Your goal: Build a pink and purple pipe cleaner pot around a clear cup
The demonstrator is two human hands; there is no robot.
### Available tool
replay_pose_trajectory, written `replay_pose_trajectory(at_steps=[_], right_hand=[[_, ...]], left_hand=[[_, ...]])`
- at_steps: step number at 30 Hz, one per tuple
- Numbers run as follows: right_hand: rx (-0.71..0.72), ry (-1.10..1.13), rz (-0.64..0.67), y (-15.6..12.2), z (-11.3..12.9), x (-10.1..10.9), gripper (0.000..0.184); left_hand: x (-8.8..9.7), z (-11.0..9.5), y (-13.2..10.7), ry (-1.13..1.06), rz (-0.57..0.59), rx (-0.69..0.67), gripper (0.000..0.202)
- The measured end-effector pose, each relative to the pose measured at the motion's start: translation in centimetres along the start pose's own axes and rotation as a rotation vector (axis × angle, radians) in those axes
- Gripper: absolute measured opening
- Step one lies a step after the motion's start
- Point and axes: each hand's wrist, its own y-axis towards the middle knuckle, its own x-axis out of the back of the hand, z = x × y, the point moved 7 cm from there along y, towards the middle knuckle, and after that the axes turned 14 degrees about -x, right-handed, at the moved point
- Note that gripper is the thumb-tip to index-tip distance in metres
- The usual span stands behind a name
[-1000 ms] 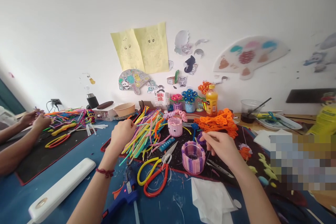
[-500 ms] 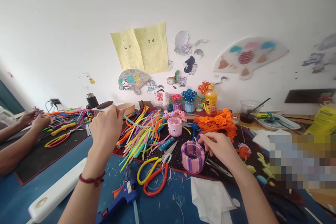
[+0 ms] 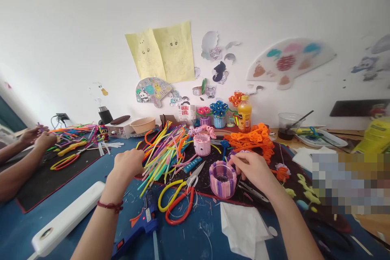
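Note:
My left hand (image 3: 125,166) is curled at the near edge of a heap of coloured pipe cleaners (image 3: 164,151), its fingers closed among the strands. My right hand (image 3: 252,167) rests just right of a pink and purple striped cup (image 3: 222,178) made of pipe cleaners, its fingers bent and pinched at the cup's far rim. What the fingertips pinch is hidden. Both hands are over a black mat (image 3: 207,189) on the blue table.
Red and yellow scissors (image 3: 179,197) and a blue glue gun (image 3: 138,227) lie near me. White tissue (image 3: 243,229) is at the front. Orange pipe-cleaner shapes (image 3: 252,140), a small pink cup (image 3: 202,144) and a juice bottle (image 3: 244,114) stand behind. Another person's hands (image 3: 36,138) work at far left.
My left hand dropped from a raised position back to the table, down onto the edge of the pipe-cleaner heap. My right hand slid slightly left toward the striped cup.

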Motion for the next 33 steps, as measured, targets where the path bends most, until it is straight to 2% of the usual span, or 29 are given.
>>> replay_pose_trajectory(at_steps=[7, 19, 21, 23, 25, 27, 29, 31, 33], right_hand=[[-0.001, -0.031, 0.017, 0.1, 0.0, -0.1, 0.039], [0.048, -0.031, 0.007, 0.5, -0.3, -0.2, 0.035], [0.078, -0.004, 0.014, 0.4, -0.2, -0.2, 0.041], [0.144, 0.029, 0.082, -0.2, 0.4, -0.7, 0.059], [0.198, 0.036, 0.219, -1.1, 0.9, -1.6, 0.087], [0.186, -0.018, 0.348, -2.0, 1.0, -2.7, 0.108], [0.131, -0.079, 0.4, -2.6, 0.9, -3.3, 0.113], [0.085, -0.089, 0.405, -2.8, 1.2, -3.5, 0.109], [0.077, -0.062, 0.389, -2.9, 1.8, -3.3, 0.105]], left_hand=[[-2.4, 0.0, 1.1, -0.124, 0.104, -0.114, 0.031], [-1.0, -2.5, 4.5, -0.089, -0.153, -0.114, 0.035], [-0.9, -2.9, 4.8, -0.076, -0.176, -0.104, 0.035], [-0.6, -3.3, 4.9, -0.062, -0.186, -0.103, 0.035], [-0.2, -3.6, 4.5, -0.047, -0.185, -0.115, 0.034], [0.8, -3.9, 3.6, -0.028, -0.19, -0.126, 0.034], [2.4, -4.3, 2.2, -0.006, -0.221, -0.132, 0.031], [4.4, -5.3, 0.6, 0.005, -0.286, -0.149, 0.03], [6.2, -7.1, -0.9, -0.011, -0.362, -0.188, 0.041]])
